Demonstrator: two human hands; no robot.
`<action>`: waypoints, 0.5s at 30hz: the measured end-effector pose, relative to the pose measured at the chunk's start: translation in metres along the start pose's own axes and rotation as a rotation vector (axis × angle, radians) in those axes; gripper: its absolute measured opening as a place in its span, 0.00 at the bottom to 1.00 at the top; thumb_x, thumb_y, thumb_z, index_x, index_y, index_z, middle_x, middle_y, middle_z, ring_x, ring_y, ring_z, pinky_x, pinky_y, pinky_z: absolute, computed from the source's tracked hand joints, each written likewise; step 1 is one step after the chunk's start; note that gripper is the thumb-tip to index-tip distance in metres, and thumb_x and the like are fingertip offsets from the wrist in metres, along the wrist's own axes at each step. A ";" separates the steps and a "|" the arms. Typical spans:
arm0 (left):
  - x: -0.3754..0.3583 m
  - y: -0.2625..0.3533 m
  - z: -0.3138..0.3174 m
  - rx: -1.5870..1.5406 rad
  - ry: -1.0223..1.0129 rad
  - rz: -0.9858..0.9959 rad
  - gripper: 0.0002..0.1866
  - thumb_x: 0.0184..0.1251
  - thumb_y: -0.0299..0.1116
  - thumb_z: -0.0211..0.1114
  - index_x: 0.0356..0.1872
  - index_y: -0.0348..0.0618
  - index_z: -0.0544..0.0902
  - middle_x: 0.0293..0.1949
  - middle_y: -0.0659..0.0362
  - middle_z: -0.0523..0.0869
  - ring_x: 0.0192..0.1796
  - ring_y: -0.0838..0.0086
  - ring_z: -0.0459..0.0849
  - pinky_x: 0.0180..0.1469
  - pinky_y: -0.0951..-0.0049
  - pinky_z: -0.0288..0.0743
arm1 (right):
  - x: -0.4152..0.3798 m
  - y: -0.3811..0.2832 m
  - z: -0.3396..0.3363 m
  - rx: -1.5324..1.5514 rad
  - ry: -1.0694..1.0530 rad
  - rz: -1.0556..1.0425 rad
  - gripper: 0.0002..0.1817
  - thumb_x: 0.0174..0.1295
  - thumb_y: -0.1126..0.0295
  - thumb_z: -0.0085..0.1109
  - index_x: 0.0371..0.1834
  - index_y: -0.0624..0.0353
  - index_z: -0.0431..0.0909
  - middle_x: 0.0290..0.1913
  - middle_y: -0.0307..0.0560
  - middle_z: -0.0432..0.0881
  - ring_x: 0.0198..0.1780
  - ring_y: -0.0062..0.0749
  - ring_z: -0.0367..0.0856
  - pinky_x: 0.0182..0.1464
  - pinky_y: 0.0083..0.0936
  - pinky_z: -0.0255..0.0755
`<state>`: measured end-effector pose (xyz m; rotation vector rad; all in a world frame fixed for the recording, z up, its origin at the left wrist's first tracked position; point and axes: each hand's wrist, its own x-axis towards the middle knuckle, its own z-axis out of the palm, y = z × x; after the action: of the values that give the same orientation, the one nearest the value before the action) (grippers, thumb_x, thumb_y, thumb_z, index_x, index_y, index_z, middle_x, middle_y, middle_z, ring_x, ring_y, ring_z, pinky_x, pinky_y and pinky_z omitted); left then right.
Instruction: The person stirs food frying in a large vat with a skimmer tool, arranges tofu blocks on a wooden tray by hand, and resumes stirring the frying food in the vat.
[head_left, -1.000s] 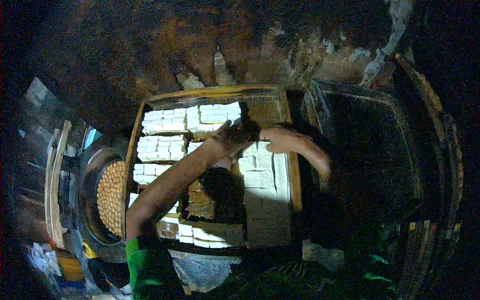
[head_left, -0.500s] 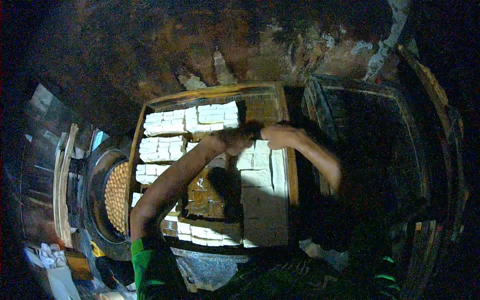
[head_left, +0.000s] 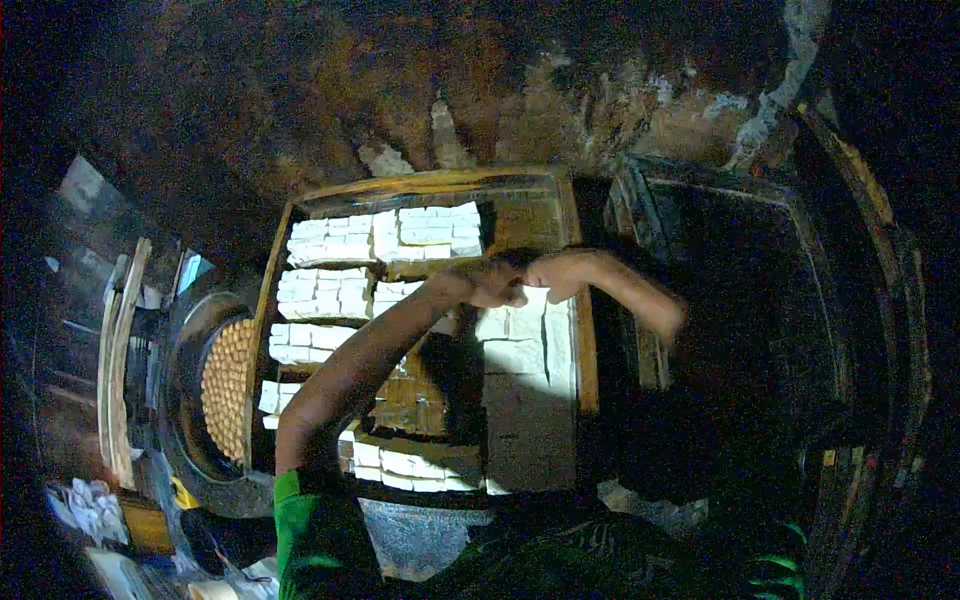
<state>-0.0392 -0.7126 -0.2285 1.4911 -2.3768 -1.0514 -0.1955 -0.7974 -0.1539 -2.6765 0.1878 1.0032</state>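
White tofu-like blocks (head_left: 330, 238) lie in cut rows in a shallow wooden tray (head_left: 588, 350) with a woven base. Along the tray's right side runs a larger white slab (head_left: 515, 358) scored into pieces, its near part in shadow. My left hand (head_left: 498, 284) reaches across to the far end of this slab, fingers curled in. Right beside it, almost touching, is my right hand (head_left: 553, 272), bent at the wrist with its fingers curled down. Whatever lies between the fingers is hidden.
Left of the tray stands a round dark basin (head_left: 190, 440) with many small brownish round pieces (head_left: 228, 390). Wooden planks (head_left: 122, 370) lean farther left. A dark wooden frame (head_left: 720, 185) is at the right, and a stained wall (head_left: 480, 90) rises behind.
Both hands remain at the slab's far end. My left hand has shifted slightly right, closer to the right hand. The view has moved a little.
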 end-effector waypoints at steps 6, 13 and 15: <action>0.004 -0.005 0.001 0.046 0.028 -0.056 0.27 0.59 0.49 0.61 0.56 0.43 0.72 0.46 0.49 0.80 0.49 0.57 0.77 0.52 0.59 0.70 | 0.012 0.016 0.019 -0.063 0.074 -0.085 0.25 0.45 0.77 0.56 0.51 0.60 0.68 0.47 0.54 0.75 0.50 0.48 0.74 0.49 0.37 0.71; -0.005 0.001 -0.005 0.081 0.076 -0.022 0.31 0.53 0.49 0.65 0.54 0.39 0.72 0.50 0.46 0.77 0.54 0.56 0.74 0.57 0.59 0.67 | -0.003 0.015 0.017 0.091 0.243 -0.304 0.34 0.44 0.74 0.62 0.59 0.61 0.63 0.52 0.54 0.73 0.56 0.45 0.70 0.57 0.34 0.66; -0.015 0.025 -0.015 0.138 0.046 -0.070 0.33 0.55 0.49 0.64 0.59 0.41 0.68 0.56 0.46 0.74 0.57 0.54 0.72 0.60 0.59 0.65 | -0.012 0.010 0.014 0.155 0.263 -0.331 0.33 0.43 0.74 0.63 0.57 0.62 0.65 0.50 0.52 0.74 0.55 0.44 0.71 0.57 0.34 0.66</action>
<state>-0.0438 -0.7008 -0.1984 1.6359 -2.4257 -0.8722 -0.2151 -0.8026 -0.1579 -2.5735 -0.1194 0.5149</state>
